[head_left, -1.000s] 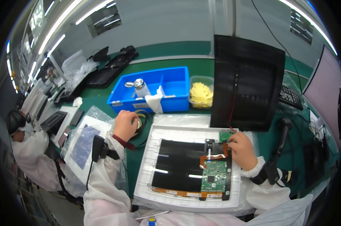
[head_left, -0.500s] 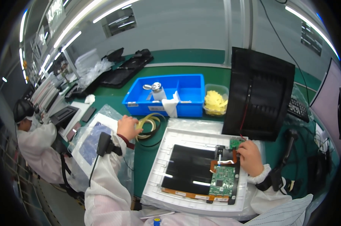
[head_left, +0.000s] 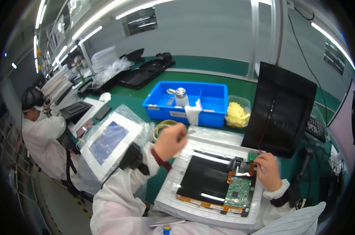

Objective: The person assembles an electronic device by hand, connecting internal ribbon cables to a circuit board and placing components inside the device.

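A white panel frame lies in front of me, face down, with a black display module set inside it. A green circuit board and orange flat cables sit at the module's right side. At the frame's upper right, my right hand pinches a small green circuit board with a red wire running up from it. Over the frame's upper left edge hovers my left hand, its fingers curled together and smeared by motion. Whatever it may hold is too blurred to name. Behind it shows a yellowish tape roll, partly hidden.
A black cover stands upright behind the frame. Beside it are a clear tub of yellow pieces and a blue divided bin with a metal-topped bottle. A bagged white panel lies left; a co-worker sits beyond.
My left hand has lifted off the tape rolls and come right, over the frame's edge, fingers now curled. My right hand stays by the small board. The whole view has shifted slightly.
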Demonstrator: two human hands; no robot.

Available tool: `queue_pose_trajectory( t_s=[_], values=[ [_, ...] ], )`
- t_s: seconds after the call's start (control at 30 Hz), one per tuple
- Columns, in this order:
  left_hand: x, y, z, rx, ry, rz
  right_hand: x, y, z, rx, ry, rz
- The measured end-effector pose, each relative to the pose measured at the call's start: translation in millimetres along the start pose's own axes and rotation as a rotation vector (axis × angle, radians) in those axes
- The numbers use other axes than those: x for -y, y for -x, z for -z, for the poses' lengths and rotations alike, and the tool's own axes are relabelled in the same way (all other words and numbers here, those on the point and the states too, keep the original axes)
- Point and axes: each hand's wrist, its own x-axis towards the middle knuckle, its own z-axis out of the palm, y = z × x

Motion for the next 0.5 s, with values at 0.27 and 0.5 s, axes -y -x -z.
queue_pose_trajectory(
  t_s=[0.27, 0.5],
  values=[
    [-99, 31, -59, 0.392, 0.287, -0.27, 63, -12, 25, 0.358, -1.064, -0.584],
    [-117, 24, -64, 0.517, 0.369, -0.191, 58, -6, 21, 0.363, -0.987, -0.527]
  ],
)
